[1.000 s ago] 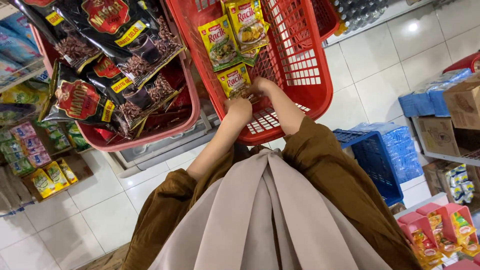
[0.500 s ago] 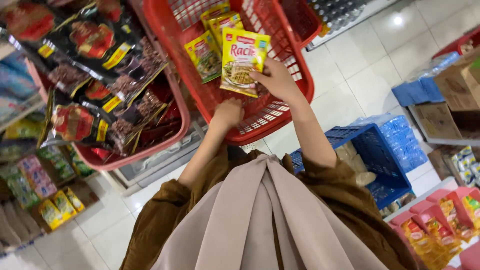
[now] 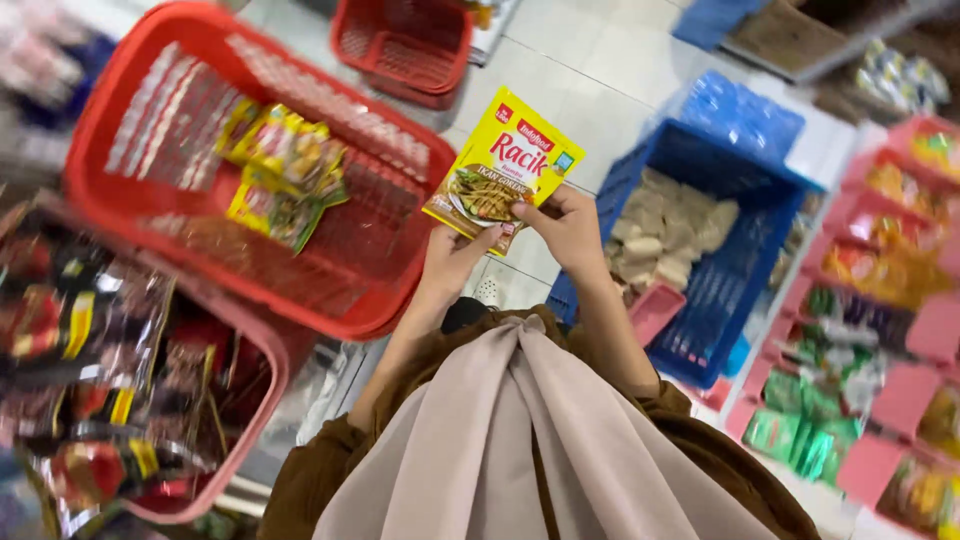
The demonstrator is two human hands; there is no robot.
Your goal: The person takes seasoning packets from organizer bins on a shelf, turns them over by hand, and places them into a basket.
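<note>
We note: glossy foil seasoning sachet; smooth moulded plastic red basket and blue crate; glazed floor tiles; matt cloth shawl.

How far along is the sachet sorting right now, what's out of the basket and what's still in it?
One yellow sachet is out of the red basket and held above the floor between the left hand and right hand. A small bunch of yellow sachets remains in that basket. Beside it, the dark packets lie in another red bin, with no hand on them.

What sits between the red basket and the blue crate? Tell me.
In the head view, the yellow sachet held by left hand and right hand, over white floor tiles, between red basket and blue crate.
</note>
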